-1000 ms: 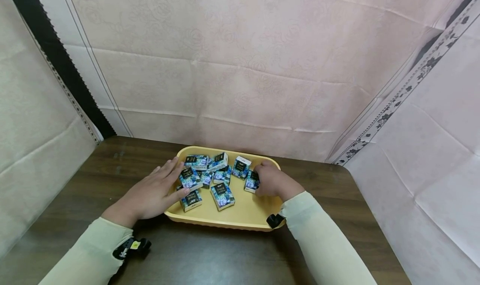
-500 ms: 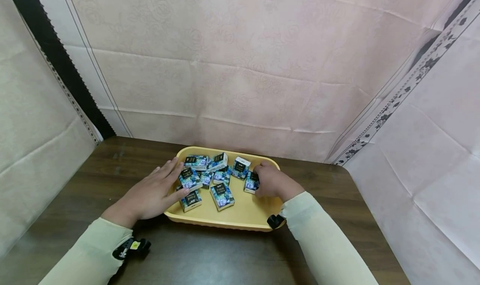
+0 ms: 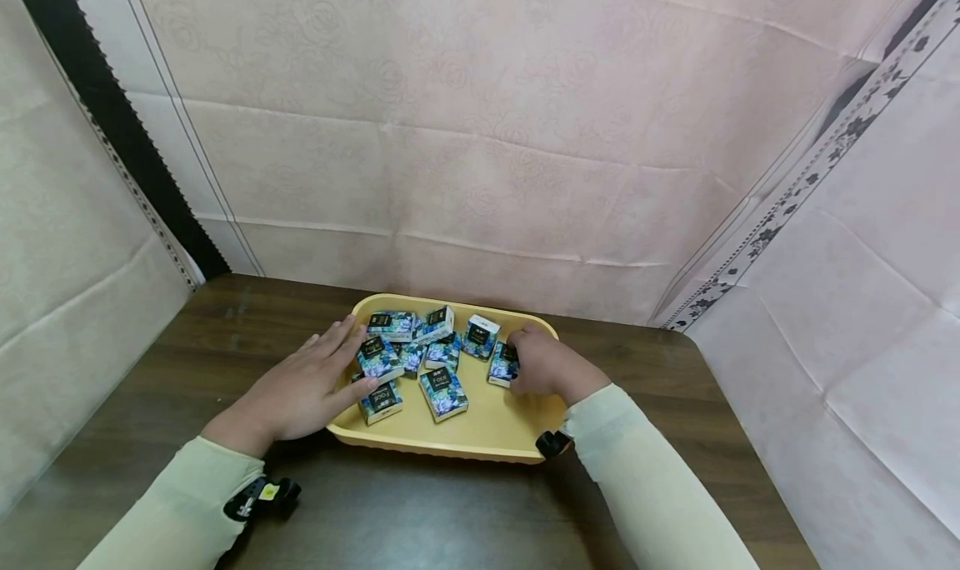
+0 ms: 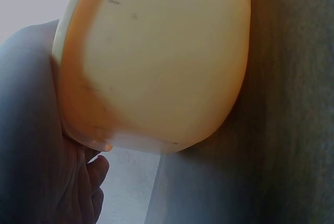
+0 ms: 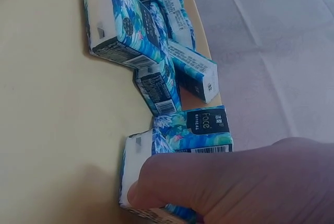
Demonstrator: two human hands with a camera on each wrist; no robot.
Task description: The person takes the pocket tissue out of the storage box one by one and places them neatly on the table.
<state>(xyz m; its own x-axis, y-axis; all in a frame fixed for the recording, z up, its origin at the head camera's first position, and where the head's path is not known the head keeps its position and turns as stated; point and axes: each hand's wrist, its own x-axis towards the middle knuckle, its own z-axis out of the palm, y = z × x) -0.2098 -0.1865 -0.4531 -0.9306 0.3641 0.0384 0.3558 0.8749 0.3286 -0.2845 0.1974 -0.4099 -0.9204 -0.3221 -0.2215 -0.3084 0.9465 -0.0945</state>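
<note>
Several small blue floral tissue packs with black labels, such as a front pack (image 3: 444, 392), lie in a yellow tray (image 3: 495, 437). My right hand (image 3: 546, 362) grips a tissue pack (image 3: 502, 363) at the tray's right end. In the right wrist view the thumb (image 5: 156, 182) presses on the white end of this pack; the other fingers are mostly hidden. My left hand (image 3: 307, 391) lies over the tray's left rim with fingers straight and spread. Its thumb reaches across a tissue pack (image 3: 382, 402). The left wrist view shows the palm against the tray's outer wall (image 4: 167, 67).
The tray stands on a dark wooden table (image 3: 420, 512), near its back edge. A pale patterned cloth (image 3: 465, 137) hangs behind, with more cloth at both sides. A black strap device (image 3: 258, 497) sits on the left sleeve, and a black piece (image 3: 552, 443) at the right cuff.
</note>
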